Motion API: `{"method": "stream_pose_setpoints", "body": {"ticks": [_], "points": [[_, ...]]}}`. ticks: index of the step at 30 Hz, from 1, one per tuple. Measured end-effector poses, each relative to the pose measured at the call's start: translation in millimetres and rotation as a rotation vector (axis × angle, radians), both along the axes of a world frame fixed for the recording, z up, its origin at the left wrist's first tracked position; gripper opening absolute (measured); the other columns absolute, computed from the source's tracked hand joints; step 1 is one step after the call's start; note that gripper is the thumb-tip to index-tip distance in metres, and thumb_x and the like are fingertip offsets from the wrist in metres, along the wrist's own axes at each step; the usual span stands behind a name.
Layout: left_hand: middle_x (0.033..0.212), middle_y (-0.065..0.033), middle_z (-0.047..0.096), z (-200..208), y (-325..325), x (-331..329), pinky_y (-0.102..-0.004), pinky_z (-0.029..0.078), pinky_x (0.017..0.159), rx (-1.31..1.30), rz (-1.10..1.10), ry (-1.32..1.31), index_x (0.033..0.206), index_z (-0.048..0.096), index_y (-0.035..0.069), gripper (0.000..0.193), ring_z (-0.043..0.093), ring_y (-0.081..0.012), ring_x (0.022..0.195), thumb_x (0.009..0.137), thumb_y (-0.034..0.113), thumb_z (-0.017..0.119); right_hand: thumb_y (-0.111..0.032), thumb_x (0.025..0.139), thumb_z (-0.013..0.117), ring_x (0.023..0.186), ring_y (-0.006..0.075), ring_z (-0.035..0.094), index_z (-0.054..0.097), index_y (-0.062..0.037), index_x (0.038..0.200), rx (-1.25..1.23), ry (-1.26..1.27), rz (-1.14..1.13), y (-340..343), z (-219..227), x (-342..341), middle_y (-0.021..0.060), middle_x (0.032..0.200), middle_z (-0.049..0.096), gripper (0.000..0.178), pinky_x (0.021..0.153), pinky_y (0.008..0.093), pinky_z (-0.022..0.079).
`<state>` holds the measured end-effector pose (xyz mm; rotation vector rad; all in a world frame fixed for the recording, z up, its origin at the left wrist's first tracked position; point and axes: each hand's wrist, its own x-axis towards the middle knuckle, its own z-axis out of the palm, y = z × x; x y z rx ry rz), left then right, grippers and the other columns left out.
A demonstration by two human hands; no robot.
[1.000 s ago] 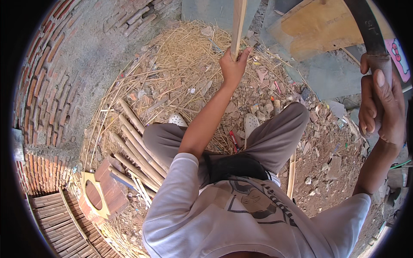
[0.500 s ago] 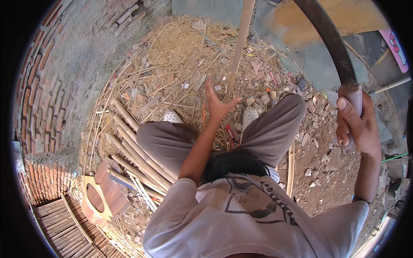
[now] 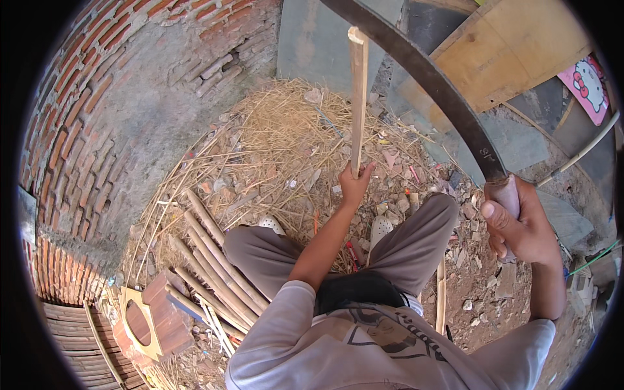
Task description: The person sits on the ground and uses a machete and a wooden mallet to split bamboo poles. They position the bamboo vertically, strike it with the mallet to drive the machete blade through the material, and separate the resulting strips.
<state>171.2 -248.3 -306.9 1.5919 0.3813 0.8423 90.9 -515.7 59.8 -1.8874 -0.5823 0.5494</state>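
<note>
While the left hand (image 3: 354, 187) grasps the split wooden stick (image 3: 359, 104), the stick's long axis runs almost straight ahead of that hand, pale end farthest out; its near end is hidden. The right hand (image 3: 525, 224) is clenched around the handle of a curved machete (image 3: 432, 78). Its blade points forward from that hand, bending left past the stick's far end; contact cannot be determined. Bamboo poles (image 3: 218, 257) lie left of the left hand, nearer the body.

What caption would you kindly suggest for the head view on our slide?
Left grip on a wooden strip, right grip on the handle of a curved blade, above straw and rubble.
</note>
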Motion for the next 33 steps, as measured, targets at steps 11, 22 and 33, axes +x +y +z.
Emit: {"method": "stream_pose_setpoints", "body": {"ticks": [11, 22, 33], "points": [[0.141, -0.0240, 0.036, 11.0, -1.5, -63.4, -0.0450, 0.031, 0.108, 0.358, 0.055, -0.085, 0.145, 0.022, -0.002, 0.106, 0.037, -0.0338, 0.132, 0.068, 0.036, 0.086, -0.034, 0.096, 0.062, 0.048, 0.0101, 0.053, 0.050, 0.0000, 0.102, 0.107, 0.258, 0.107, 0.0, -13.5, -14.2, 0.0028, 0.061, 0.052, 0.037, 0.046, 0.0267, 0.044], [0.140, -0.0210, 0.043, 199.6, 15.3, -51.7, -0.0482, 0.030, 0.109, -0.023, -0.135, -0.346, 0.143, 0.030, -0.003, 0.068, 0.043, -0.0322, 0.129, 0.090, 0.022, 0.066, -0.023, 0.100, 0.056, 0.070, 0.0188, 0.060, 0.043, -0.0048, 0.112, 0.786, 0.797, 0.299, 118.7, -61.1, -86.9, 0.0101, 0.085, 0.056, 0.025, 0.067, 0.0331, 0.051], [0.126, -0.0179, 0.058, 322.0, 32.5, -189.6, -0.0402, 0.049, 0.091, 0.264, -0.240, -0.125, 0.132, 0.050, -0.001, 0.086, 0.061, -0.0278, 0.110, 0.082, 0.069, 0.054, -0.025, 0.101, 0.054, 0.080, 0.0174, 0.061, 0.042, -0.0055, 0.115, 0.909, 0.765, 0.249, 140.6, -65.8, -78.9, 0.0082, 0.092, 0.057, 0.027, 0.072, 0.0327, 0.052]]}}
